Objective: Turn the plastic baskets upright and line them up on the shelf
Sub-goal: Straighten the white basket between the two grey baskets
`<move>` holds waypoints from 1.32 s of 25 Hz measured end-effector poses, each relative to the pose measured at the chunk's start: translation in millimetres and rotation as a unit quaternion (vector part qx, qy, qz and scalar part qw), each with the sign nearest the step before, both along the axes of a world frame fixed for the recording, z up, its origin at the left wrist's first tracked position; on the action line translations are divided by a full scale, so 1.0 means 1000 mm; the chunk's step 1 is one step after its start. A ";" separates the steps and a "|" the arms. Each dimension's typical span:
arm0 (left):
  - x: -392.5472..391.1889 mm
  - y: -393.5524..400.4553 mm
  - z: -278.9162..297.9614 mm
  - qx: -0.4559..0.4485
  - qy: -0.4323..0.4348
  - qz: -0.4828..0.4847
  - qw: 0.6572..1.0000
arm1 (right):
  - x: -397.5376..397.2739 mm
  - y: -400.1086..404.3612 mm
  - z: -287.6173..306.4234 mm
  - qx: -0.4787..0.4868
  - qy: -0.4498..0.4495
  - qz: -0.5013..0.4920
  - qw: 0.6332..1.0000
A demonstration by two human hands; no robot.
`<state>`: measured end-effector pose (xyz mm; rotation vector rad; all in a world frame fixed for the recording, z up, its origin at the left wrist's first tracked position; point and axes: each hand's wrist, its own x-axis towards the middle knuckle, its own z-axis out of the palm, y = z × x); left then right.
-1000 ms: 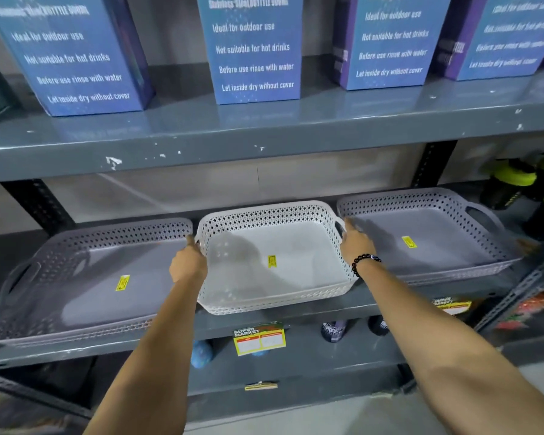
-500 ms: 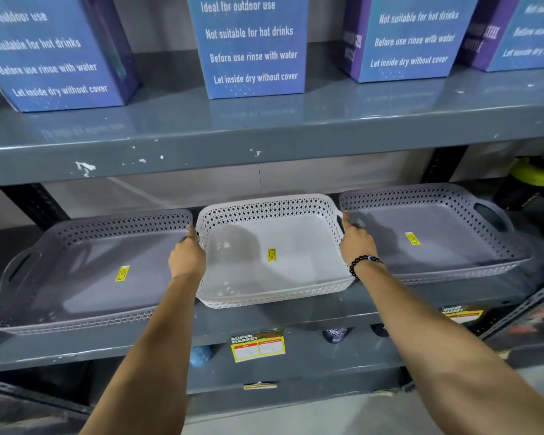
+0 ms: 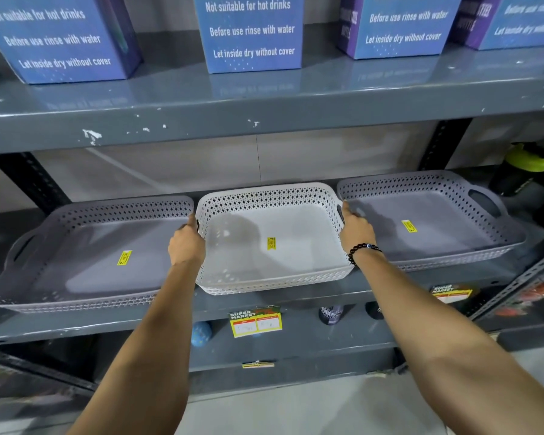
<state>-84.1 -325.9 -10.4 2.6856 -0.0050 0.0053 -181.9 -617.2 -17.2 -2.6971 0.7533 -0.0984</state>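
We hold the white basket (image 3: 272,243) upright between our hands on the grey shelf (image 3: 296,304): left hand (image 3: 186,244) closed on its left handle, right hand (image 3: 356,230) closed on its right, a grey basket (image 3: 85,255) just beside each hand.

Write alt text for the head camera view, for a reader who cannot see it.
Both hands grip the side handles of a white basket, left hand and right hand, upright on a grey metal shelf between two upright grey baskets, one left and one right. Blue boxes stand on the shelf above.
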 end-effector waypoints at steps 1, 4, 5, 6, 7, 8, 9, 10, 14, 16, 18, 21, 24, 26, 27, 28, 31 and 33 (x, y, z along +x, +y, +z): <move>-0.001 0.000 0.000 0.000 0.000 0.000 1.000 | -0.001 0.000 -0.001 0.004 -0.002 -0.002 1.000; -0.005 0.002 0.000 0.008 -0.003 -0.006 1.000 | -0.005 0.001 -0.003 0.012 -0.005 -0.006 1.000; -0.006 0.003 0.000 0.011 -0.004 -0.009 1.000 | -0.006 0.001 -0.003 0.012 -0.004 -0.006 1.000; -0.006 0.003 0.000 0.012 -0.003 -0.011 1.000 | -0.006 0.001 -0.002 0.010 -0.002 -0.006 1.000; -0.007 0.003 0.000 0.013 -0.001 -0.011 1.000 | -0.007 0.001 -0.003 0.009 -0.001 -0.006 1.000; -0.008 0.003 0.000 0.013 0.000 -0.011 1.000 | -0.007 0.001 -0.003 0.008 -0.001 -0.006 1.000; -0.008 0.003 0.000 0.014 0.000 -0.010 1.000 | -0.008 0.001 -0.003 0.008 0.000 -0.006 1.000; -0.009 0.003 0.000 0.015 -0.002 -0.010 1.000 | -0.008 0.001 -0.003 0.008 0.000 -0.006 1.000; -0.010 0.003 -0.002 0.008 -0.002 -0.001 1.000 | -0.009 0.002 -0.001 0.013 -0.003 -0.007 1.000; -0.010 0.003 -0.002 0.002 -0.001 0.006 1.000 | -0.010 0.002 0.000 0.012 0.000 -0.005 1.000; -0.010 0.003 -0.002 0.001 -0.001 0.008 1.000 | -0.010 0.002 0.000 0.011 0.001 -0.005 1.000; -0.010 0.002 -0.002 0.000 -0.002 0.010 1.000 | -0.009 0.003 0.000 0.008 0.003 -0.009 1.000; -0.010 0.002 -0.002 -0.002 -0.003 0.010 1.000 | -0.009 0.003 0.001 0.009 0.008 -0.014 1.000; -0.009 0.002 -0.003 -0.004 -0.004 0.013 1.000 | -0.009 0.004 0.002 0.015 0.005 -0.020 1.000; -0.009 0.002 -0.003 -0.004 -0.004 0.013 1.000 | -0.009 0.005 0.002 0.015 0.005 -0.022 1.000; -0.009 0.002 -0.004 -0.003 -0.004 0.014 1.000 | -0.008 0.005 0.002 0.014 0.006 -0.024 1.000; -0.009 0.002 -0.004 -0.004 -0.007 0.016 1.000 | -0.007 0.005 0.001 0.013 0.004 -0.023 1.000; -0.009 0.002 -0.004 -0.003 -0.003 0.017 1.000 | -0.007 0.004 0.001 0.012 0.003 -0.019 1.000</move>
